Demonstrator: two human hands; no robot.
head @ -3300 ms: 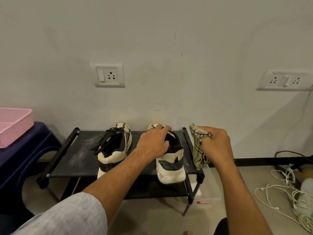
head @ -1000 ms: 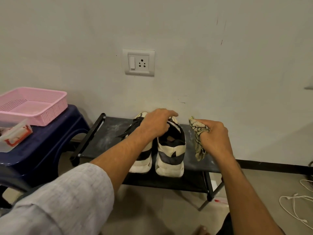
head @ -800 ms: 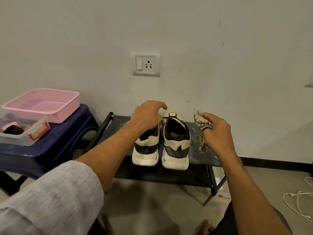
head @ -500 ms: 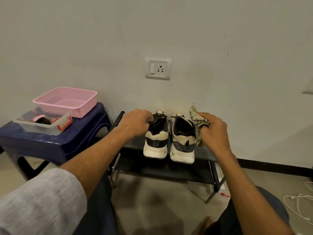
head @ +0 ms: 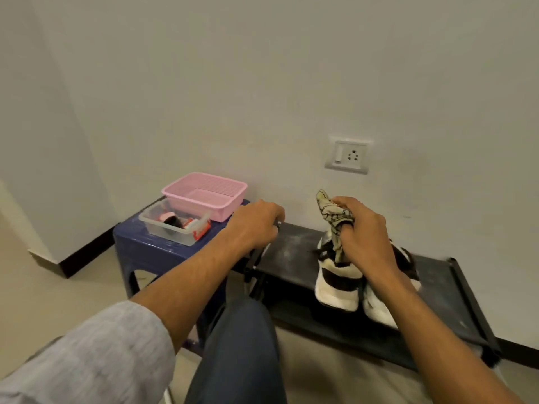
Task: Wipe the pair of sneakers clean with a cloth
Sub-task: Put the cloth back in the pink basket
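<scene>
Far left: pink basket (head: 201, 207) and clear tub (head: 167, 230) on blue stool (head: 140, 247). My left hand (head: 253, 225) curls over left rail of black rack (head: 291, 246). My right hand (head: 367, 237) clutches bunched cloth (head: 331, 212) just above pair of sneakers (head: 335, 290), side by side on rack top, heels toward me.

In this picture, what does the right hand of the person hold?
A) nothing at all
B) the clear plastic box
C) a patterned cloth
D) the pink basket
C: the right hand grips a patterned cloth just above the sneakers on the shoe rack, while the left hand curls over the rack's left end.
</scene>
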